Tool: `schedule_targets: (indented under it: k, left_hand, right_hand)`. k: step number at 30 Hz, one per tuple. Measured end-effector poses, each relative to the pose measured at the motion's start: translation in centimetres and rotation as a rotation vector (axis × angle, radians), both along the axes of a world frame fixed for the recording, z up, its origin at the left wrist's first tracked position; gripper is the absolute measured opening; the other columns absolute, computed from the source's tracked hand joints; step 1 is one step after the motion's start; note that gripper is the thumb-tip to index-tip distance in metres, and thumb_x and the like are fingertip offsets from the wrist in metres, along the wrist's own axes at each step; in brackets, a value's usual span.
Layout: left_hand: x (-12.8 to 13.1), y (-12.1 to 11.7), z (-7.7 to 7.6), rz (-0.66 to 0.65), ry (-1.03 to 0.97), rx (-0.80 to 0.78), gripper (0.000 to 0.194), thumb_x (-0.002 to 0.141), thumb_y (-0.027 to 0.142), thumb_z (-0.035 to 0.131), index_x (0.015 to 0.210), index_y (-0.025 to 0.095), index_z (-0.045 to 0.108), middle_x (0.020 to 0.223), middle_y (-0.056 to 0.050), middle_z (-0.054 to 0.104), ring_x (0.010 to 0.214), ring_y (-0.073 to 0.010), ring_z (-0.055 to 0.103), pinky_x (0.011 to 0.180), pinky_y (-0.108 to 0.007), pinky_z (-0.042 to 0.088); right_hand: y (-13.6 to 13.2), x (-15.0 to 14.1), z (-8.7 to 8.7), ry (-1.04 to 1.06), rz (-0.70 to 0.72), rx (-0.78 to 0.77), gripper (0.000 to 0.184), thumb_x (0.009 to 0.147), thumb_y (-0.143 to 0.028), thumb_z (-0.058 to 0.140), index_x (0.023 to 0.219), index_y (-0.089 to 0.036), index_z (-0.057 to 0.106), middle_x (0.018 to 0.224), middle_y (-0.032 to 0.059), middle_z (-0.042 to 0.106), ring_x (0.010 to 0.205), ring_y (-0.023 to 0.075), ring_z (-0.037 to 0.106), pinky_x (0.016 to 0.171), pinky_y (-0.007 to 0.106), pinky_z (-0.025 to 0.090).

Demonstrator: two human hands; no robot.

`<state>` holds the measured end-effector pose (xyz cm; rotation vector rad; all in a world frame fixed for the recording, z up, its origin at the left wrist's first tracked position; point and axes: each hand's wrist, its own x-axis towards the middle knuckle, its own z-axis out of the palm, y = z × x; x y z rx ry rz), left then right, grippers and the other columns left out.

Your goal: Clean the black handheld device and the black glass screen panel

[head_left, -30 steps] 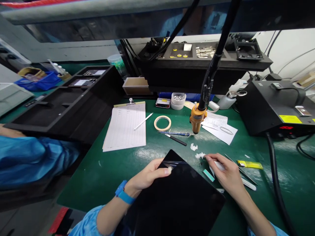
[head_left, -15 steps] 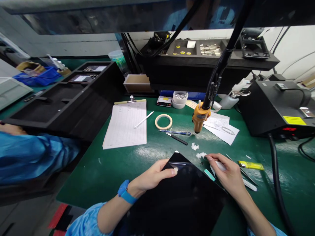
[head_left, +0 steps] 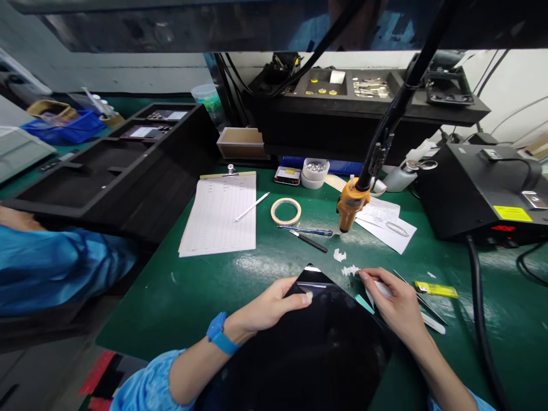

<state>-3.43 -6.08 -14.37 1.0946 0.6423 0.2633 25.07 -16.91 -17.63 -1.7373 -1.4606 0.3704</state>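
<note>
My left hand grips a glossy black flat panel near its far corner, thumb on top and fingers underneath. The panel lies slanted toward me, its near end cut off by the frame. Right of it, my right hand has thumb and forefinger pinched beside a jagged white scrap. Something white shows under its curled fingers, too covered to identify. A second white scrap lies just beyond. A teal strip sits between the panel and my right hand. Tweezers rest right of that hand.
An orange electric screwdriver hangs above the green bench. Behind lie a tape roll, a black-handled knife and a clipboard. A yellow cutter and a black power unit are at right. Another person's blue sleeve shows left.
The panel's far corner and my left hand have shifted slightly right, and a white strip at that corner shows more. My right hand stays nearly in place.
</note>
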Motion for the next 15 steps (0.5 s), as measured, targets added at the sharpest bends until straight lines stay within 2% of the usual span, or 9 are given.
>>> schedule_targets:
  k: [15]
  left_hand:
    - [0.20,-0.24,0.22,-0.019,-0.004,-0.005,0.050,0.086,0.066,0.092,0.097,0.019,0.075,0.093,-0.002,0.067,0.088,-0.0198,0.056,0.090,-0.032,0.051]
  right_hand:
    - [-0.03,-0.03,0.02,0.010,-0.006,-0.011,0.057,0.111,-0.077,0.062,0.093,-0.027,0.085,0.087,0.0076,0.085,0.075,0.0274,0.082,0.069,0.035,0.067]
